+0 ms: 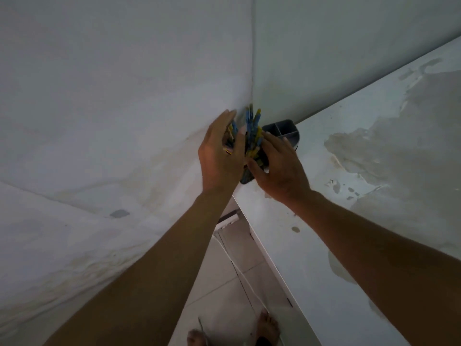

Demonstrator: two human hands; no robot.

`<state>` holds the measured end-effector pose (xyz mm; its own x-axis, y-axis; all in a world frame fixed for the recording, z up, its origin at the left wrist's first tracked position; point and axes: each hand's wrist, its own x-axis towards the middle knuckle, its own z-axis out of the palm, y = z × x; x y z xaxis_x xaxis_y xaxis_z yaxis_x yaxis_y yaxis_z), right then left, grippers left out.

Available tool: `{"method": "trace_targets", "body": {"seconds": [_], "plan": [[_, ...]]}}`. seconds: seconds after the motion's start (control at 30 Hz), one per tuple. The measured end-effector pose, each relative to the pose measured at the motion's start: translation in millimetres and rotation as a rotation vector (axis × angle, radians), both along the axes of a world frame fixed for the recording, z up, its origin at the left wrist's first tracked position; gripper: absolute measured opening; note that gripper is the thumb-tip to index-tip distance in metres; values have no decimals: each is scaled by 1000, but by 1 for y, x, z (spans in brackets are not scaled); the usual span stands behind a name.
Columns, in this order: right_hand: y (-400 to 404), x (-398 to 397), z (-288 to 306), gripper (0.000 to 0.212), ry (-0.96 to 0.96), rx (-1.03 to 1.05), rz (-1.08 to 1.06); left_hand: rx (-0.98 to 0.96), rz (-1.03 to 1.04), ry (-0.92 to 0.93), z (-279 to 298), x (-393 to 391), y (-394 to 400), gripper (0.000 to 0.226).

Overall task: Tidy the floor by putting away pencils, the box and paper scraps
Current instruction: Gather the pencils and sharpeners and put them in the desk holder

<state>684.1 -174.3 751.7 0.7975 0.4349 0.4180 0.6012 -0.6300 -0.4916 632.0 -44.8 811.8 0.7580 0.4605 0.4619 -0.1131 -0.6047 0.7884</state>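
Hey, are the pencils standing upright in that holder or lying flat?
Upright, roughly: the pencils stand on end, tips fanning upward, from the dark holder between both hands.

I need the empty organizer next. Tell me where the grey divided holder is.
In the head view, the grey divided holder stands on the white ledge in the wall corner, just beyond the right hand and right of the pencils.

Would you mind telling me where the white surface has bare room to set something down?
The white surface lies bare right of the right hand, out to its stained patches. The wall corner is crowded: pencils, grey divided holder, and left hand.
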Motion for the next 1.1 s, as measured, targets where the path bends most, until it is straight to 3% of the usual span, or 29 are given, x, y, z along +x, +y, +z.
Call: {"method": "trace_targets", "body": {"seconds": [0.27, 0.47, 0.63, 0.87, 1.1], "plan": [[18, -64, 3, 57, -62, 145, -312, 97, -3, -6, 0, -48, 19, 33], [44, -128, -17, 54, 5, 122, -269, 140, 51, 192, -56, -130, 43, 28], [59, -181, -47, 41, 99, 84, -93, 111, 20, 416, -110, -199, 71, 28], [92, -258, -134, 36, 357, -116, 40, 137, -77, 635, -190, -277, 107, 29], [118, -293, -252, 36, 576, -267, 42, 168, -160, 769, -309, -314, 135, 36]]}}
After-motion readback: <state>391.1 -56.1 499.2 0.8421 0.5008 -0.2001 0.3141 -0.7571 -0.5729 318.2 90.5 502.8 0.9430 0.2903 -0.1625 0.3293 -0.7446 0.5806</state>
